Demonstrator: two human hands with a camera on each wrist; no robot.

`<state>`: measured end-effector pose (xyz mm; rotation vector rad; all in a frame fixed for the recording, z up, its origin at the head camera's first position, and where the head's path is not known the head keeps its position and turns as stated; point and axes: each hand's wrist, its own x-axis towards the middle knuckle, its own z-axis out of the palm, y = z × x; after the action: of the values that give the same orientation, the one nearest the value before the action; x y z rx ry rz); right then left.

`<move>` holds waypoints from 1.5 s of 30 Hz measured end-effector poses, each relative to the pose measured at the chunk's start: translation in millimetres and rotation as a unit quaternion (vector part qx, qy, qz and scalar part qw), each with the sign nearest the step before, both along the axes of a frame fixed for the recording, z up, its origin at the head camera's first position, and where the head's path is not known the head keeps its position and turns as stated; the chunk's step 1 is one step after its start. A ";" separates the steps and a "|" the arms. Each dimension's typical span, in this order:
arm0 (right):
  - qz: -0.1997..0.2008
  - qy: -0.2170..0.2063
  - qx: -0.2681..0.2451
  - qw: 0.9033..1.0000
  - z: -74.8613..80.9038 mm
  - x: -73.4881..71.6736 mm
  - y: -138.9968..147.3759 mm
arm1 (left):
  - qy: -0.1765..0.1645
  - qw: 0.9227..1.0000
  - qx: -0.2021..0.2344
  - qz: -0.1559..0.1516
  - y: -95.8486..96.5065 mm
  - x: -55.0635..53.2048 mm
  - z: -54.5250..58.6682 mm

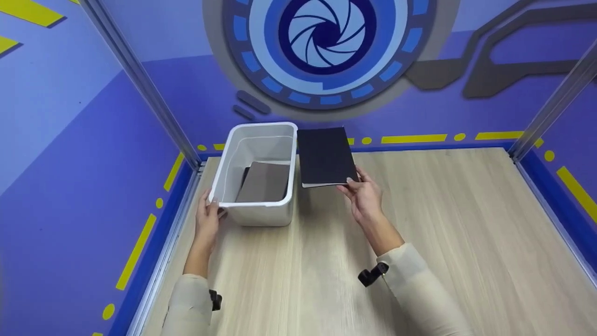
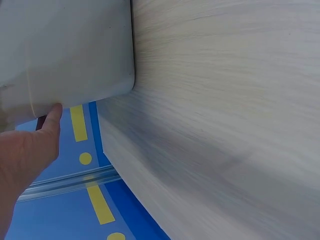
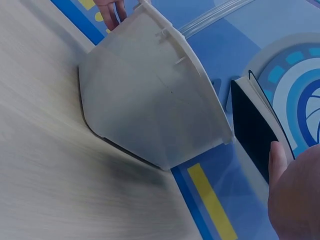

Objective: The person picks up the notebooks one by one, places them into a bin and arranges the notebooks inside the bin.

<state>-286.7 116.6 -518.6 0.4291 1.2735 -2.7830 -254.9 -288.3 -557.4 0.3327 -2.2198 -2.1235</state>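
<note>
A black notebook (image 1: 326, 156) is raised above the table, just right of a white plastic bin (image 1: 290, 191). My right hand (image 1: 368, 198) pinches it at its near right corner, thumb on the top cover. The right wrist view shows the notebook (image 3: 255, 127) edge-on, its pages slightly parted, beyond the bin's rim. At the bin's near left corner my left hand (image 1: 207, 219) grips the rim. In the left wrist view a finger of the left hand (image 2: 30, 150) lies against the bin's outer wall (image 2: 80, 55). Inside the bin lies a grey-brown notebook (image 1: 263, 182), partly covering a darker item.
The bin stands on a light wooden table (image 1: 443, 242), near its back left corner. Blue printed panels (image 1: 186, 93) with yellow dashes rise behind and at both sides. A metal post (image 1: 144, 88) stands at the back left corner.
</note>
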 end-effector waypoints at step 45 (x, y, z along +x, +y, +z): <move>0.025 -0.009 -0.004 1.000 16.4 -0.8 -100.3 | -0.002 1.000 0.002 0.000 1.2 2.8 0.9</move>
<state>-287.5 16.3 -502.2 0.4151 1.2501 -2.7352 -252.1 -287.2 -556.5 0.3379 -2.2192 -2.1287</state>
